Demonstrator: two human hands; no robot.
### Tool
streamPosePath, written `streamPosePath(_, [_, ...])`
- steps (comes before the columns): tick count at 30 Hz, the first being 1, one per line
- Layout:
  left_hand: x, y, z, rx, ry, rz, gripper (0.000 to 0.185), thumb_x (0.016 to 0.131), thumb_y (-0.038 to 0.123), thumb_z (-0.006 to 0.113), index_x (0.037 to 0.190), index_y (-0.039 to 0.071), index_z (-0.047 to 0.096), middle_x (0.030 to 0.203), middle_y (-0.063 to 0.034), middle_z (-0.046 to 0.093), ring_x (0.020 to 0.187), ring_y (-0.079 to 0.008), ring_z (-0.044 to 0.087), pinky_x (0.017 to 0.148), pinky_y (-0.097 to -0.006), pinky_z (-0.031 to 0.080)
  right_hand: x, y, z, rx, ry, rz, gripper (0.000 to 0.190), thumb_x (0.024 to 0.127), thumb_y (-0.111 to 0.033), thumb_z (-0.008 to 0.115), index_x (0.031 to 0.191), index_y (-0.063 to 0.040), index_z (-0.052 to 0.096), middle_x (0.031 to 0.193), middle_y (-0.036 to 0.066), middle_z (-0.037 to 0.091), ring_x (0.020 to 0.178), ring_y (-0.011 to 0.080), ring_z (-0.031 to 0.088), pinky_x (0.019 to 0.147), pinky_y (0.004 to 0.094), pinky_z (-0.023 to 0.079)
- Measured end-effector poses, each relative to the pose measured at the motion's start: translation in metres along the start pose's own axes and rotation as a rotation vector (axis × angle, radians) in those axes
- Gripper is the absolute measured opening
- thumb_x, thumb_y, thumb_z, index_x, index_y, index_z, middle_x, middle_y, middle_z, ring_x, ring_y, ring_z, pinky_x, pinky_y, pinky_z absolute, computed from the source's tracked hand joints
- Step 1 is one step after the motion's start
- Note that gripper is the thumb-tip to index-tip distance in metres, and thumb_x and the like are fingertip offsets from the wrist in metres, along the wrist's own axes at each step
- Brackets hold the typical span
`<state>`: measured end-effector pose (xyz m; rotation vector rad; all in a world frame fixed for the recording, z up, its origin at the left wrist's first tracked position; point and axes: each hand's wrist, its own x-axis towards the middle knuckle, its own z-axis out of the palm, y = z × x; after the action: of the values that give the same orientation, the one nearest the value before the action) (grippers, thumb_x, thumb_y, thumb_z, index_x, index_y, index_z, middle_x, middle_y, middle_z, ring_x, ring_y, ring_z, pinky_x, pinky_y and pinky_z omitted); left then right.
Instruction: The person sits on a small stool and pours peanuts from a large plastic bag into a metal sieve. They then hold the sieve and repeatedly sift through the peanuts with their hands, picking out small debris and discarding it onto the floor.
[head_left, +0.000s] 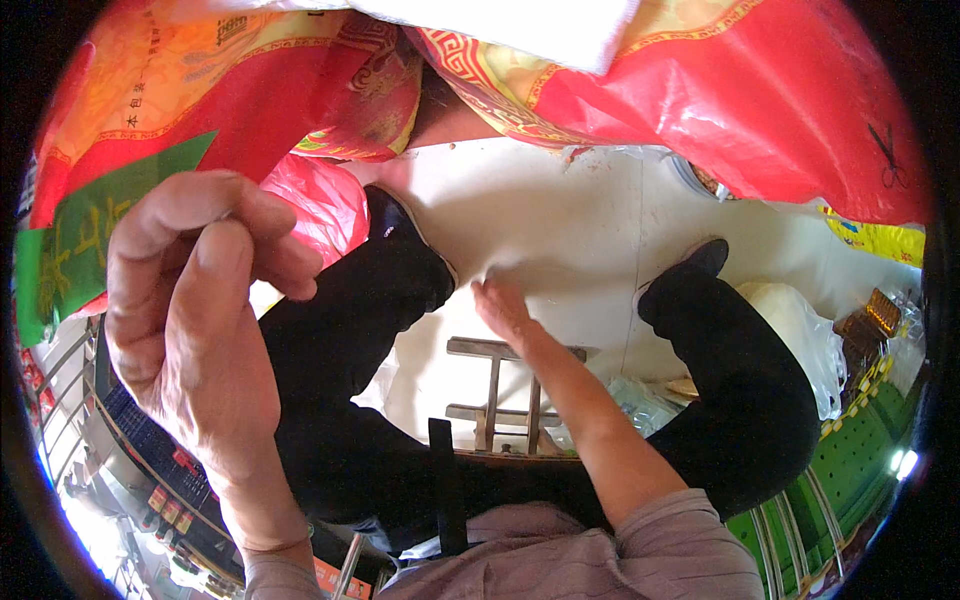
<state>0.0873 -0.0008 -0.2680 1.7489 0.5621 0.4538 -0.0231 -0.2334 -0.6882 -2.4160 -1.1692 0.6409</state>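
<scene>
My left hand (217, 300) is raised close to the camera at the left, its fingers curled in and the thumb lying against them. No object shows between them. Behind it hangs a red and green printed plastic sack (127, 180). My right hand (501, 304) reaches down between my legs, just above or on the pale floor (540, 202). Its fingertips are bunched near the surface, and they are too small and blurred to tell if they hold something. Below my right wrist stands a small wooden frame (493, 397), apparently a stool's legs, partly covered by my forearm.
Another red printed sack (720, 112) fills the upper right, with white cloth or sacking (517, 22) at the top. A pink plastic bag (322, 199) lies beside my left shoe (386, 217). Clear plastic bags (795, 330) and a green perforated panel (862, 442) are at the right.
</scene>
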Motion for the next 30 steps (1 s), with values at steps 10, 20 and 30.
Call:
streamPosePath(10, [-0.003, 0.009, -0.006, 0.019, -0.014, 0.057, 0.009, 0.101, 0.010, 0.056, 0.105, 0.004, 0.061, 0.087, -0.0166, 0.058, 0.062, -0.0177, 0.054, 0.054, -0.0281, 0.046, 0.215, 0.049, -0.096, -0.026, 0.237, 0.108, 0.013, 0.095, -0.011, 0.059, 0.106, -0.007, 0.066, 0.103, 0.017, 0.065, 0.089, 0.0364, 0.071, 0.072, 0.0476, 0.060])
streamPosePath(20, [-0.007, 0.006, 0.000, 0.089, 0.001, 0.021, 0.011, 0.099, 0.013, 0.061, 0.109, 0.007, 0.059, 0.077, -0.0107, 0.055, 0.059, -0.0169, 0.053, 0.055, -0.0273, 0.044, 0.252, 0.058, -0.085, -0.113, 0.099, 0.049, 0.021, 0.095, -0.008, 0.055, 0.112, -0.002, 0.066, 0.104, 0.021, 0.070, 0.092, 0.0354, 0.074, 0.071, 0.0476, 0.060])
streamPosePath(30, [-0.013, 0.006, -0.007, -0.085, -0.036, -0.057, 0.013, 0.102, 0.009, 0.061, 0.111, 0.000, 0.066, 0.092, -0.0106, 0.070, 0.072, -0.0151, 0.064, 0.068, -0.0295, 0.054, 0.085, 0.148, -0.156, 0.120, 0.546, 0.614, 0.010, 0.087, -0.012, 0.063, 0.089, -0.004, 0.068, 0.088, 0.023, 0.069, 0.085, 0.0437, 0.069, 0.074, 0.0505, 0.055])
